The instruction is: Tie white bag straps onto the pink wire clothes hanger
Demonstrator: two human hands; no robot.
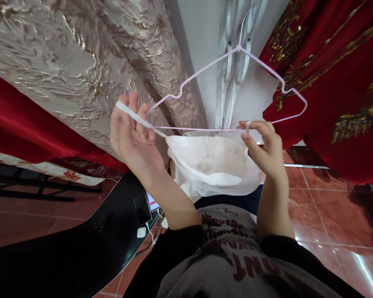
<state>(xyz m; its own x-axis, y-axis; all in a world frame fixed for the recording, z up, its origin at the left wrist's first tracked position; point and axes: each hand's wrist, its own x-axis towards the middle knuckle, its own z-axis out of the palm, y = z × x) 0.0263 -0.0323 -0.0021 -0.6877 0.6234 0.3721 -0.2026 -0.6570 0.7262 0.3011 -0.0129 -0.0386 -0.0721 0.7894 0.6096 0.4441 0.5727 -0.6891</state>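
Observation:
A thin white wire hanger hangs in front of me, its hook up near a metal window grille. Below its bottom bar sags a white garment with two narrow straps. My left hand is raised and pinches one strap, pulled taut up to the left. The other strap is looped over a finger of my right hand, level with the hanger's bottom bar.
A beige gold-patterned curtain hangs at left, red embroidered fabric at right. A black glossy tabletop with a phone and white charger lies lower left. Red floor tiles spread to the right.

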